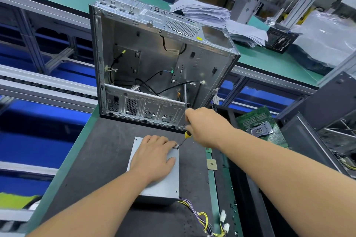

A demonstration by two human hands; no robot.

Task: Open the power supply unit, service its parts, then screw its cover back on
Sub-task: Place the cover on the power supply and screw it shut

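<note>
Your fingers on the left hand [154, 158] lie straight and flat, spread across the top of the power supply unit [169, 179], pressing it down onto the dark mat [92, 159]; nothing is curled or pinched there. The unit sits on that mat directly in front of you, its long axis running away from you toward the open computer case [154, 63], and its wire bundle [202, 215] spills out of the near right corner.

Moving right, your index fingertip ends just beside the far right corner of the cover, and that corner is what the move turns on. The tip of the screwdriver [183, 140] meets the cover there, touching or all but touching your fingertip. The shaft leans up and to the right, away from the unit, into your right hand [204, 125], whose fingers are wrapped around the yellow and black handle.

So the screw point lies below and to the left of your right hand, and that hand holds the tool on it. Whether a screw sits under the tip is too small to tell. The slanted shaft may slip toward your left fingertip; bringing it more upright looks wise.

Further right, a green circuit board [260, 125] lies in a bin, well apart.
</note>
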